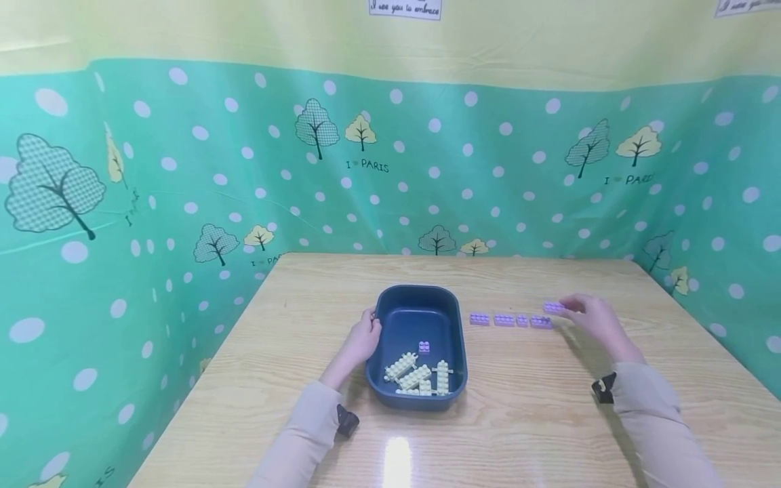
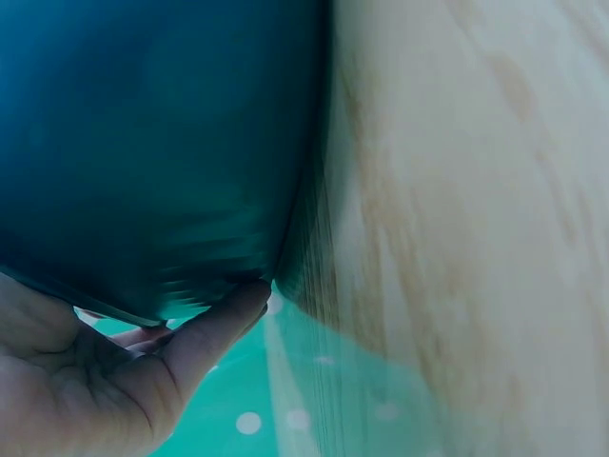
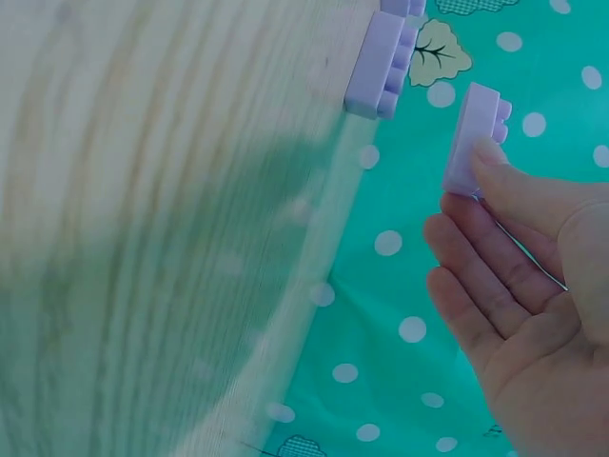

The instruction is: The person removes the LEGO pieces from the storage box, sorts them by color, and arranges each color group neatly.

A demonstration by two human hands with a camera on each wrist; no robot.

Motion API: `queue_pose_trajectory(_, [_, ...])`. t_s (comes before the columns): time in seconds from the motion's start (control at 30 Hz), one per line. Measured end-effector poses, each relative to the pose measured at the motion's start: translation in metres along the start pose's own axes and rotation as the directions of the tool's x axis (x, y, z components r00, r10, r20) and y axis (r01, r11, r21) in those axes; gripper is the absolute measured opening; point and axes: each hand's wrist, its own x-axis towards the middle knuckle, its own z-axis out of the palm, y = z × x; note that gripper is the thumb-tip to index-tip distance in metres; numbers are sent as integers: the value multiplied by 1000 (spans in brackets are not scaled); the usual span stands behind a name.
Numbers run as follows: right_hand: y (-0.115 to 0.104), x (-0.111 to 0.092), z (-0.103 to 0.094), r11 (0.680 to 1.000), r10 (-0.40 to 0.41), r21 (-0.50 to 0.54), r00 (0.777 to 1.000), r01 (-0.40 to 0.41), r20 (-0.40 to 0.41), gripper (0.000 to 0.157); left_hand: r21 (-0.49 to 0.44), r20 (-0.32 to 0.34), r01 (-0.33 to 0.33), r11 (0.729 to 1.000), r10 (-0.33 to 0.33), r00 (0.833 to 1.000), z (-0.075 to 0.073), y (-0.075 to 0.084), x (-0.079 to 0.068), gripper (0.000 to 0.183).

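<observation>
My right hand (image 1: 594,322) pinches a purple building brick (image 1: 553,308) between thumb and fingers, shown from its side in the right wrist view as a light purple brick (image 3: 473,143). Just left of it a row of several purple bricks (image 1: 504,320) lies on the table. My left hand (image 1: 364,337) grips the left rim of a dark blue bin (image 1: 417,402); the left wrist view shows the thumb (image 2: 214,333) against the outer wall. Inside the bin are a small purple brick (image 1: 424,347) and several cream bricks (image 1: 417,377), some with side pegs.
The wooden table (image 1: 518,420) reaches back to a green dotted cloth (image 1: 439,183) that hangs behind it and along both sides. A bright reflection lies on the tabletop in front of the bin.
</observation>
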Motion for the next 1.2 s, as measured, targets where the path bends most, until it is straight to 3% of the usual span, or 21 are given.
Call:
queue_pose_trajectory(0.27, [6,-5,-4,997,71,4,997,-71,40,39,3,-2,3,1000,-3,1000,0,1,1,43])
queue_pose_trajectory(0.9, [21,-9,-2,998,48,-32,998,-47,51,31,-2,2,-7,1000,7,1000,0,2,0,42])
queue_pose_trajectory(1.2, [27,-7,-1,996,74,-57,995,-70,66,30,4,-2,-9,1000,9,1000,0,2,-1,43])
